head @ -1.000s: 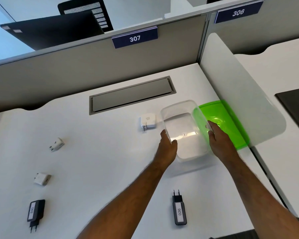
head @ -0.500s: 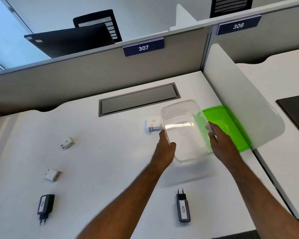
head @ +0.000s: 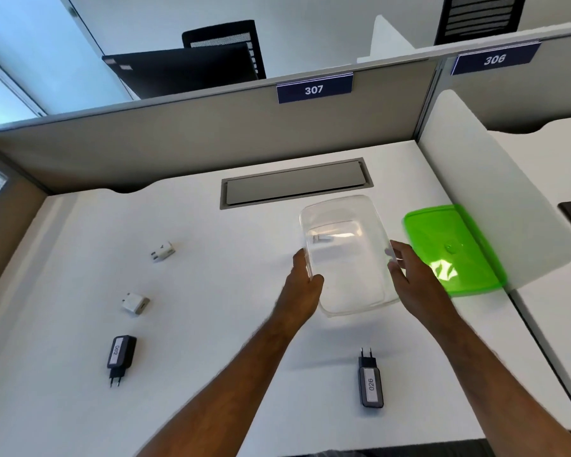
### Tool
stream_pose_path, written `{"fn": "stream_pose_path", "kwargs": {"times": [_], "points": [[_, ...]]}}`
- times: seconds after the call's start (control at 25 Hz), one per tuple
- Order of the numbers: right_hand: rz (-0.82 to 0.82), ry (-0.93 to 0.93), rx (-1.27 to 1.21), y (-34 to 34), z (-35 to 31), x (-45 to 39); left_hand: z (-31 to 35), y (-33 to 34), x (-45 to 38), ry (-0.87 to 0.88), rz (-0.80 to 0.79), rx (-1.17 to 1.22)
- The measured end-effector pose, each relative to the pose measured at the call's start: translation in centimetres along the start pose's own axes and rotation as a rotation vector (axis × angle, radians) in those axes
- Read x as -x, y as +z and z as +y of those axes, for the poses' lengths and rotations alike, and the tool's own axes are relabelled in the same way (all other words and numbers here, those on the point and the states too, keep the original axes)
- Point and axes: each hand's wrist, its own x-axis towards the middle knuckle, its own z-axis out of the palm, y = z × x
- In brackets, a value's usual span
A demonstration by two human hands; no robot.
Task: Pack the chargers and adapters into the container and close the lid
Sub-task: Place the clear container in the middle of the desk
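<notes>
So far nothing packed: tub (head: 346, 255) empty, gripped by left hand (head: 305, 285) and right hand (head: 409, 275) on opposite sides near desk middle. Lid (head: 452, 249) off, beside it. Chargers (head: 370, 382) scattered on desk (head: 211, 291).
</notes>
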Motion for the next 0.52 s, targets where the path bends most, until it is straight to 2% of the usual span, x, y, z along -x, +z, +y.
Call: {"fn": "stream_pose_path", "kwargs": {"times": [0.52], "points": [[-0.164,0.058,-0.007,9.5,-6.5,3.7,-7.2,-10.3,3.1,-0.11,0.045,0.019]]}}
